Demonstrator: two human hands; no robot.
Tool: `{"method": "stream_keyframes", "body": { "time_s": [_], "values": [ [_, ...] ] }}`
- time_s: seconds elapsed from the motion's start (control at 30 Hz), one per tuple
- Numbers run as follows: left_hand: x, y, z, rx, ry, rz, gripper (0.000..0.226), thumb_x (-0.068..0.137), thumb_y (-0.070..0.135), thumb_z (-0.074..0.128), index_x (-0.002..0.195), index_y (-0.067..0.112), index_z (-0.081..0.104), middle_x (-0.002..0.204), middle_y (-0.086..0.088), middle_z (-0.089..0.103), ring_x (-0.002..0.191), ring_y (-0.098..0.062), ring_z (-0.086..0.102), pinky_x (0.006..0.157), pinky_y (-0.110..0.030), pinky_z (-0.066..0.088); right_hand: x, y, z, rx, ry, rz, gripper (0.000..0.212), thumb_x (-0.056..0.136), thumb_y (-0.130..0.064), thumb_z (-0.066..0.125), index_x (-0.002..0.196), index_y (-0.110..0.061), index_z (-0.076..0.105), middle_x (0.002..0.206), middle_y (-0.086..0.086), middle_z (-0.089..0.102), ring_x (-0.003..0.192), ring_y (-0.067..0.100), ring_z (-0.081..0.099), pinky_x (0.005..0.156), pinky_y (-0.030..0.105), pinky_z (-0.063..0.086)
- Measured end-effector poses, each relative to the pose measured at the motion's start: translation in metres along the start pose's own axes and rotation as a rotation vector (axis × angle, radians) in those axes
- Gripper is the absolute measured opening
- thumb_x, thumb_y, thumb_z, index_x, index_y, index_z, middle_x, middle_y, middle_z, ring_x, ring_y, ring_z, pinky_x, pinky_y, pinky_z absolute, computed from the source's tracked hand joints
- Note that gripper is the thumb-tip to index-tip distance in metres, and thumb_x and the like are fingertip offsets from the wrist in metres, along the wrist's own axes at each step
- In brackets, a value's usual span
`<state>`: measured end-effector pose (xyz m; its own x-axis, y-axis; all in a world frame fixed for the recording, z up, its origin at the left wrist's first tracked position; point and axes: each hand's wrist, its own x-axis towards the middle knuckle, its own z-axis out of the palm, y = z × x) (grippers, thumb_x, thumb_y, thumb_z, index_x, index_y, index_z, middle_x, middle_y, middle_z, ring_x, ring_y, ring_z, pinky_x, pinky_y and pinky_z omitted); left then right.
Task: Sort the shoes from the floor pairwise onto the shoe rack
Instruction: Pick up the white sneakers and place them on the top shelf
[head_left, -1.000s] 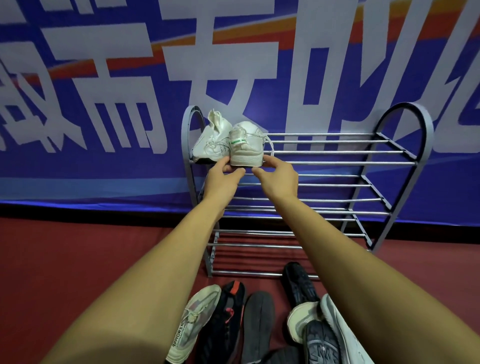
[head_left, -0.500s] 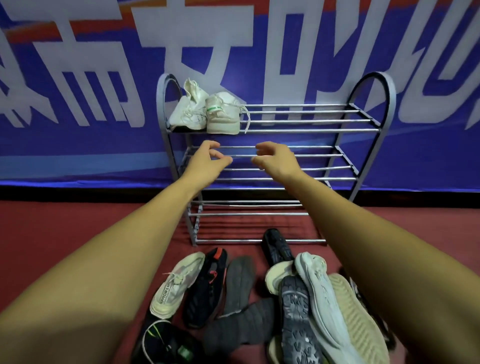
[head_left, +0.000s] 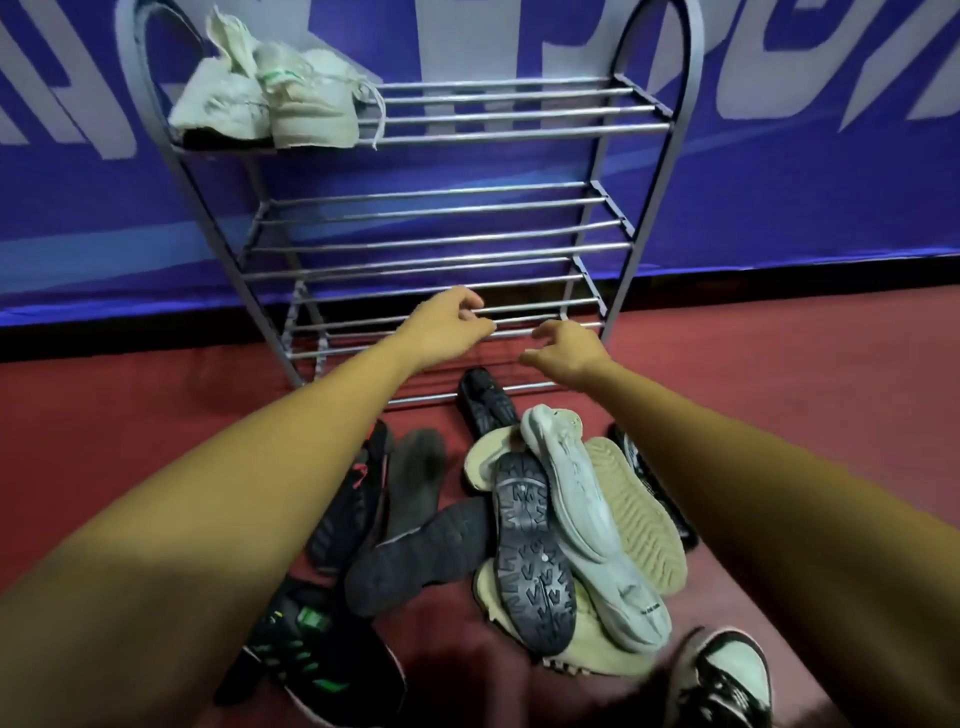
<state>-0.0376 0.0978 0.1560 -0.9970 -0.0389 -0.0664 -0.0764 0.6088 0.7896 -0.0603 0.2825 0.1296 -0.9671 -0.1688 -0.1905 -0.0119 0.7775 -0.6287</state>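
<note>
Left hand (head_left: 447, 327) and right hand (head_left: 569, 353): both arms are stretched forward and down. Fingers loosely curled, nothing held. The hands hover side by side in front of the lower bars of the shoe rack (head_left: 519, 241). Just below them is a pile of shoes (head_left: 535, 519) on the red floor (head_left: 779, 389), black, grey, cream and white, overlapping, several sole-up. The rack is grey metal with arched sides and tiers of bars. One white pair (head_left: 270, 104) sits at the left end of the top tier, shoes touching.
</note>
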Motion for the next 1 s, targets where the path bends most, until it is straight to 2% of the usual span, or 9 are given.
{"method": "stream_keyframes", "body": {
  "time_s": [0.1,0.2,0.27,0.37,0.5,0.63,0.77,0.87,1.0],
  "values": [
    [-0.001,-0.007,0.04,0.054,-0.106,-0.008,0.03,0.088,0.026,0.069,0.115,0.016,0.059,0.088,0.001,0.064,0.073,-0.013,0.056,0.071,-0.026,0.043,-0.004,0.035,0.005,-0.081,-0.056,0.068,0.056,0.088,-0.039,0.07,0.136,-0.011,0.058,0.136,0.011,0.061,0.122,0.028,0.059,0.099,0.03,0.044],
    [-0.005,-0.024,0.075,0.184,-0.226,-0.06,0.034,0.088,0.029,0.067,0.118,0.018,0.058,0.1,0.0,0.067,0.089,-0.016,0.06,0.072,-0.023,0.04,-0.003,0.062,0.013,-0.137,-0.09,0.104,0.056,0.086,-0.039,0.07,0.133,-0.011,0.06,0.135,0.011,0.062,0.123,0.03,0.058,0.102,0.034,0.047],
    [-0.004,-0.035,0.097,0.287,-0.326,-0.076,0.034,0.087,0.032,0.066,0.118,0.017,0.059,0.105,-0.002,0.066,0.091,-0.018,0.059,0.068,-0.024,0.04,-0.003,0.078,0.018,-0.17,-0.12,0.117,0.055,0.084,-0.038,0.07,0.129,-0.009,0.062,0.131,0.013,0.064,0.118,0.032,0.061,0.099,0.038,0.051],
    [0.002,-0.047,0.122,0.418,-0.439,-0.055,0.034,0.088,0.033,0.064,0.116,0.014,0.059,0.109,-0.006,0.065,0.095,-0.022,0.058,0.075,-0.03,0.046,-0.002,0.103,0.025,-0.234,-0.174,0.134,0.051,0.085,-0.033,0.068,0.13,-0.008,0.061,0.131,0.013,0.064,0.116,0.032,0.06,0.095,0.037,0.051],
    [0.014,-0.059,0.15,0.491,-0.524,-0.047,0.033,0.088,0.034,0.063,0.116,0.016,0.059,0.103,-0.005,0.062,0.094,-0.025,0.057,0.075,-0.028,0.043,0.004,0.133,0.042,-0.274,-0.234,0.178,0.053,0.087,-0.035,0.067,0.132,-0.009,0.059,0.131,0.014,0.063,0.118,0.033,0.058,0.094,0.034,0.049],
    [0.022,-0.073,0.179,0.556,-0.586,-0.058,0.033,0.086,0.033,0.062,0.11,0.01,0.065,0.106,-0.009,0.067,0.099,-0.029,0.063,0.081,-0.034,0.051,0.01,0.157,0.06,-0.253,-0.296,0.248,0.058,0.084,-0.038,0.071,0.131,-0.007,0.058,0.129,0.014,0.062,0.118,0.033,0.058,0.097,0.037,0.05],
    [0.023,-0.086,0.205,0.578,-0.676,-0.075,0.021,0.087,0.03,0.06,0.079,0.01,0.065,0.086,-0.007,0.067,0.087,-0.025,0.061,0.075,-0.032,0.048,0.012,0.176,0.075,-0.251,-0.331,0.285,0.036,0.074,-0.025,0.074,0.104,-0.005,0.072,0.109,0.011,0.069,0.098,0.028,0.066,0.083,0.033,0.057],
    [0.026,-0.098,0.215,0.588,-0.672,-0.06,0.033,0.085,0.025,0.061,0.057,0.018,0.046,0.066,-0.001,0.052,0.076,-0.024,0.053,0.072,-0.032,0.045,0.016,0.19,0.083,-0.166,-0.311,0.336,0.039,0.077,-0.017,0.071,0.115,-0.007,0.064,0.111,0.01,0.065,0.097,0.025,0.061,0.082,0.031,0.052],
    [0.028,-0.102,0.216,0.561,-0.625,-0.063,0.037,0.083,0.018,0.06,0.052,0.017,0.042,0.06,0.0,0.045,0.07,-0.022,0.045,0.069,-0.03,0.038,0.026,0.197,0.085,-0.082,-0.263,0.365,0.034,0.076,-0.019,0.072,0.108,-0.01,0.066,0.104,0.008,0.068,0.095,0.026,0.064,0.081,0.03,0.053]
  ]
}}
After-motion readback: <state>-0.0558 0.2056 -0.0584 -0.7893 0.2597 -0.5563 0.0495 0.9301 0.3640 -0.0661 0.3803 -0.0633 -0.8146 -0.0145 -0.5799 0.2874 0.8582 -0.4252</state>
